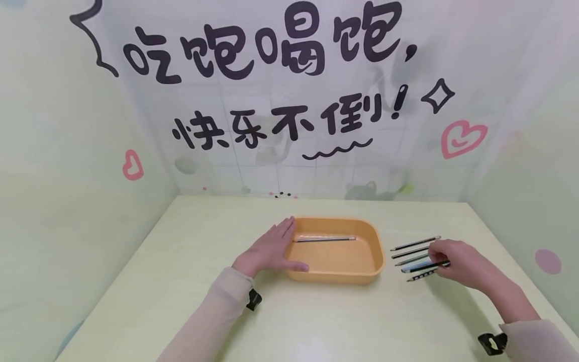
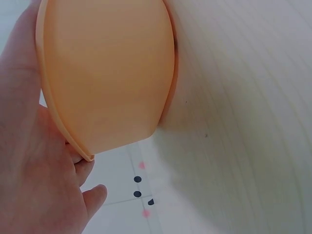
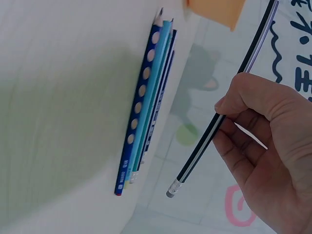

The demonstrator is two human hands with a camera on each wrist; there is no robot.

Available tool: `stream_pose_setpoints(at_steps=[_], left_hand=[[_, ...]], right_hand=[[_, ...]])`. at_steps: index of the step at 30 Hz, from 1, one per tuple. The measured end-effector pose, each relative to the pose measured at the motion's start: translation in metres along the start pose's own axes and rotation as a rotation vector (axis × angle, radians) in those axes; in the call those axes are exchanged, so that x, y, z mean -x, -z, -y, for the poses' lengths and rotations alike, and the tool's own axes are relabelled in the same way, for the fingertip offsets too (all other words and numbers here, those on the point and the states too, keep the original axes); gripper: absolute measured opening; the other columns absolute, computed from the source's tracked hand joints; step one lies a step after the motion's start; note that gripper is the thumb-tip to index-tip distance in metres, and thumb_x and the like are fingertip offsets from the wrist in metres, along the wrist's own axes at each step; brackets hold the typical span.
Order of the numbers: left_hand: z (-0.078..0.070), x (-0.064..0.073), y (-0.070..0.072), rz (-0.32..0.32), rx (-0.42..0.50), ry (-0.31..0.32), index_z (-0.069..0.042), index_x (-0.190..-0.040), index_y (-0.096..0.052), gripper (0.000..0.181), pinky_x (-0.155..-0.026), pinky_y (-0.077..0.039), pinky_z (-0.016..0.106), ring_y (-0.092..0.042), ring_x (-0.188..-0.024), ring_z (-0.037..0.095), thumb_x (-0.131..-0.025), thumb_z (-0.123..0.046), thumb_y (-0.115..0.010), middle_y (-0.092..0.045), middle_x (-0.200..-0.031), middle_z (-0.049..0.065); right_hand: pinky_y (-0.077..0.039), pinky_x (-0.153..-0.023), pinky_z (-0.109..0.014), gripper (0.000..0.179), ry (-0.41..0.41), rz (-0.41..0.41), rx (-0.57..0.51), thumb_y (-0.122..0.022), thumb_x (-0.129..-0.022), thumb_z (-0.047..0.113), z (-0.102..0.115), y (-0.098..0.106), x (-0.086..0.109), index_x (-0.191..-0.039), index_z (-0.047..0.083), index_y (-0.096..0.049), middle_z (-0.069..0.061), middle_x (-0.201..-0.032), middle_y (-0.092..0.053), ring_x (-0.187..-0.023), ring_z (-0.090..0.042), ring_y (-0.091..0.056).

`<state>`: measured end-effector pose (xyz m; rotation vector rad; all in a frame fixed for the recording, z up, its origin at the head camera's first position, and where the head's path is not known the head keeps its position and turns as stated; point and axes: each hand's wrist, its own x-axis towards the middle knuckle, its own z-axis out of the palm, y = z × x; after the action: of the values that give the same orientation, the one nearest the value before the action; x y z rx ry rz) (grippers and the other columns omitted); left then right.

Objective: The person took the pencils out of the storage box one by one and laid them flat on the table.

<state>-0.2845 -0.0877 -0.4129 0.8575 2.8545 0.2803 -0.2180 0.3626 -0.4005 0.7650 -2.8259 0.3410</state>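
Observation:
An orange plastic tray point(image 1: 336, 277) stands on the table. My left hand point(image 1: 271, 249) rests across its left end, the fingers reaching along the far corner and the thumb over the near rim. In the left wrist view, that hand point(image 2: 36, 161) lies along the rim of the tray point(image 2: 107, 73). A single pencil point(image 1: 323, 240) lies inside, near the back wall. To the right, my right hand point(image 1: 461, 264) pinches a black striped pencil point(image 3: 200, 148) between thumb and fingers, its eraser end towards the palm side. It is above several pencils point(image 1: 416, 243) on the table.
Among the lying pencils, a dark blue one with pale dots point(image 3: 138, 107) is closest to the front, beside a light blue one point(image 3: 152, 92). A printed back wall point(image 1: 271, 171) and side walls point(image 1: 534, 201) bound the pale wooden table point(image 1: 307, 322).

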Motion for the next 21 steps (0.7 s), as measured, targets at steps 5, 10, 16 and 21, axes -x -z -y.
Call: stream_pose_setpoints(at_steps=[5,10,16,21], left_hand=[[-0.001,0.001,-0.001,0.009,-0.001,0.000,-0.002,-0.160,-0.008,0.124,-0.130,-0.011,0.042,-0.004,-0.158,0.026,-0.078,-0.078,-0.061,-0.002,-0.169,0.012],[0.000,0.000,0.000,0.012,-0.005,0.006,-0.003,-0.160,-0.007,0.123,-0.130,-0.010,0.041,-0.003,-0.158,0.025,-0.079,-0.078,-0.061,0.000,-0.170,0.010],[0.001,-0.002,-0.001,0.018,-0.020,0.014,-0.003,-0.160,-0.006,0.124,-0.130,-0.010,0.040,-0.002,-0.158,0.024,-0.078,-0.079,-0.060,0.000,-0.170,0.010],[0.000,-0.001,-0.001,0.021,-0.007,0.013,-0.003,-0.160,-0.006,0.124,-0.130,-0.010,0.041,-0.002,-0.158,0.025,-0.079,-0.078,-0.061,0.000,-0.170,0.010]], right_hand=[[-0.025,-0.059,-0.020,0.039,-0.033,0.049,-0.008,-0.070,-0.066,-0.007,-0.016,-0.010,0.010,-0.072,0.021,-0.043,0.013,-0.068,-0.036,-0.066,0.002,-0.029],[-0.027,-0.059,-0.019,0.039,-0.067,0.093,-0.015,-0.072,-0.066,-0.008,-0.025,-0.016,0.015,-0.072,0.021,-0.045,0.012,-0.068,-0.037,-0.067,0.001,-0.031],[-0.028,-0.059,-0.020,0.039,-0.092,0.147,-0.024,-0.072,-0.065,-0.008,-0.029,-0.022,0.015,-0.072,0.021,-0.047,0.012,-0.068,-0.039,-0.067,0.000,-0.032],[-0.027,-0.058,-0.020,0.040,-0.078,0.166,-0.031,-0.071,-0.061,-0.009,-0.034,-0.026,0.016,-0.072,0.021,-0.047,0.013,-0.067,-0.040,-0.065,0.001,-0.032]])
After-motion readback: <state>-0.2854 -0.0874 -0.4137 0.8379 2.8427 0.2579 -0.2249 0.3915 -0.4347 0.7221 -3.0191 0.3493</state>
